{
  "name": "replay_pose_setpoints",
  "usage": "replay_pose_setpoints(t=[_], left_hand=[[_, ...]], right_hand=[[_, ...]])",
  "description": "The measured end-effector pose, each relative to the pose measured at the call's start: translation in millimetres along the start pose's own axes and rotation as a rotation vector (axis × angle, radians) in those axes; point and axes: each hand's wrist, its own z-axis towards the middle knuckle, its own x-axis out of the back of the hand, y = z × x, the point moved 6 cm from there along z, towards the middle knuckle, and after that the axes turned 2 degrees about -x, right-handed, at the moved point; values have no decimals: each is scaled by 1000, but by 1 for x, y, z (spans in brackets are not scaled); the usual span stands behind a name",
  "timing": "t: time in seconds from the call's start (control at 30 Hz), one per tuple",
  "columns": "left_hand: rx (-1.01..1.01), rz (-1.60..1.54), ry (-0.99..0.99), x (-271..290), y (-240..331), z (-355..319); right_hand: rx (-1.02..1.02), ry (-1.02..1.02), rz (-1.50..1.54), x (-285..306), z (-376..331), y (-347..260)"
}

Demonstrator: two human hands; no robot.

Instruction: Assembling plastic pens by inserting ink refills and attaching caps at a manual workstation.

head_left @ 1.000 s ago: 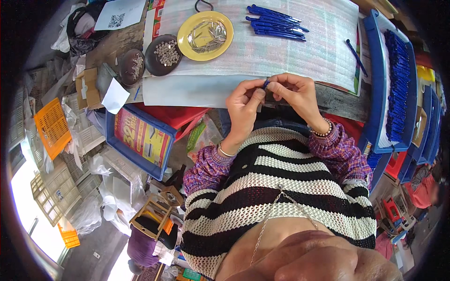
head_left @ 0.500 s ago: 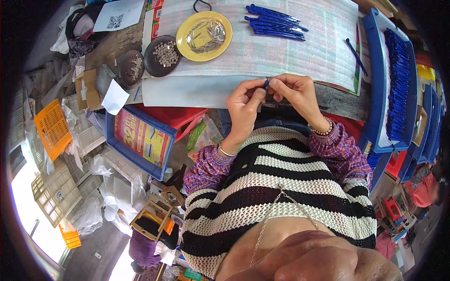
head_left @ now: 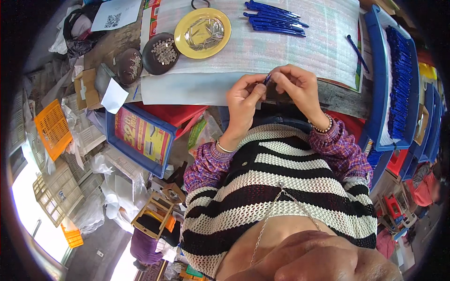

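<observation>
Head view: we see our left hand [head_left: 243,96] and right hand [head_left: 295,86] brought together at the near edge of the table [head_left: 337,91], both pinching a small blue pen part [head_left: 266,79] between fingertips. It sits right between the two hands, mostly hidden by them. We judge it light, stiff, smooth plastic, likely to slip or roll, so it is best gripped at its ends. Farther back lie a pile of blue pens [head_left: 274,18], a yellow plate [head_left: 202,26] of thin metal bits and a dark bowl [head_left: 161,56] of small pieces. A blue tray [head_left: 379,84] of blue parts stands to the right.
</observation>
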Motion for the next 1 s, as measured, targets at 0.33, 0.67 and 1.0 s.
replay_pose_setpoints(t=[0.33,0.67,1.0], left_hand=[[70,-51,-22,-6,-4,-2],[-83,540,31,71,54,8],[-702,1426,-122,68,65,15]], right_hand=[[133,-83,-236,-2,0,-15],[-5,-9,-44,25,1,4],[-8,-75,-14,16,-2,11]])
